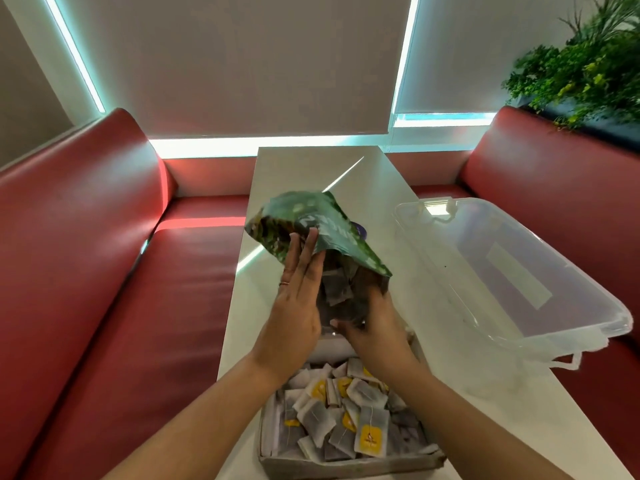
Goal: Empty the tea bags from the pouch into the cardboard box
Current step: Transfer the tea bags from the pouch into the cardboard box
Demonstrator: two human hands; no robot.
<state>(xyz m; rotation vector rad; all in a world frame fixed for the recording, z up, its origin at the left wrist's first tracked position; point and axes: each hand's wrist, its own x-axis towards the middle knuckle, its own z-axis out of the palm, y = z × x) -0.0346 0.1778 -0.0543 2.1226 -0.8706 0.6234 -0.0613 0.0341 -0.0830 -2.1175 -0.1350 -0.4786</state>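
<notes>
A green printed pouch [313, 221] is tipped up over the table, its open mouth facing down toward me. My left hand [298, 299] holds its left side with fingers stretched along it. My right hand [372, 327] grips the lower rim of the mouth, where tea bags [337, 289] show inside. Below my wrists, a cardboard box [346, 460] sits at the near table edge. It holds several grey tea bags with yellow tags [370, 434].
A clear plastic storage tub [512, 271] lies on the right side of the white table [349, 178], overhanging its edge. Red benches [104, 271] flank the table on both sides. A green plant [585, 64] stands at the upper right.
</notes>
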